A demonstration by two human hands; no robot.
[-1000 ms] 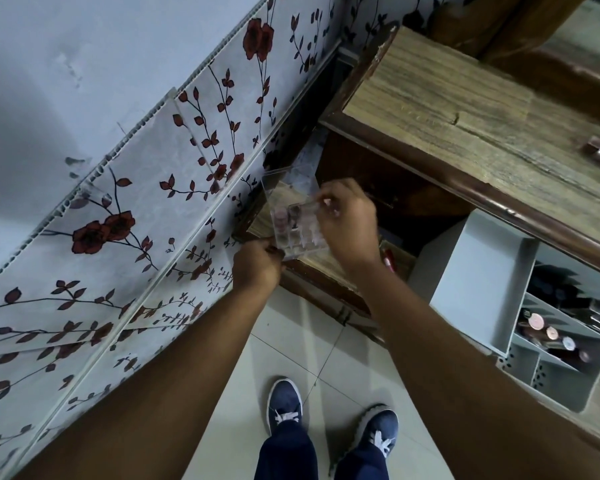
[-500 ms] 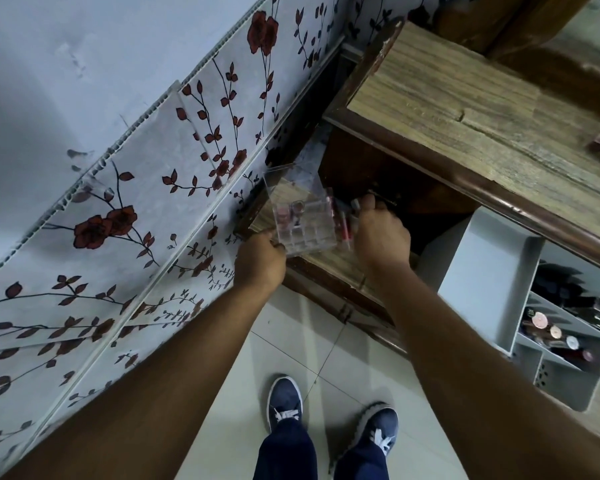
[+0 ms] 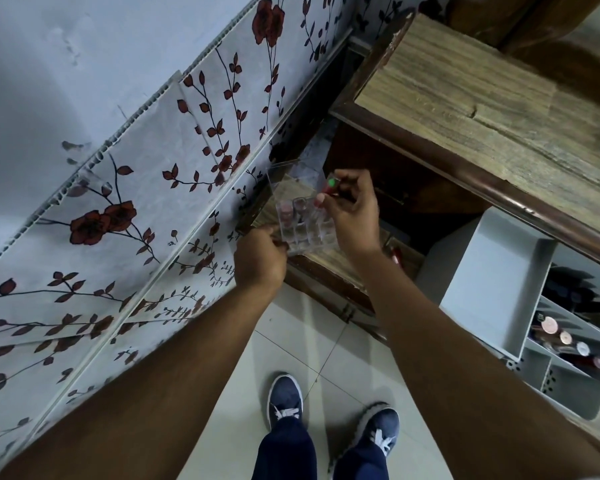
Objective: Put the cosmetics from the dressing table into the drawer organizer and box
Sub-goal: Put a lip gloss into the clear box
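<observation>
Over the low wooden shelf (image 3: 329, 263), you've got the clear box (image 3: 303, 216) held up w/ your left hand (image 3: 258, 259), fingers curled on its near corner. A few cosmetics stand in its cells. Your right hand (image 3: 352, 216) pinches a small red lipstick (image 3: 329, 185) at the box's far-right edge. Right of the box, under the dressing table (image 3: 482, 109), the white drawer organizer (image 3: 496, 282) sits w/ cosmetics in its slots.

Floral wall panels (image 3: 174, 188) meet a pale tiled floor (image 3: 302, 344); the light is dim, perhaps artificial.
</observation>
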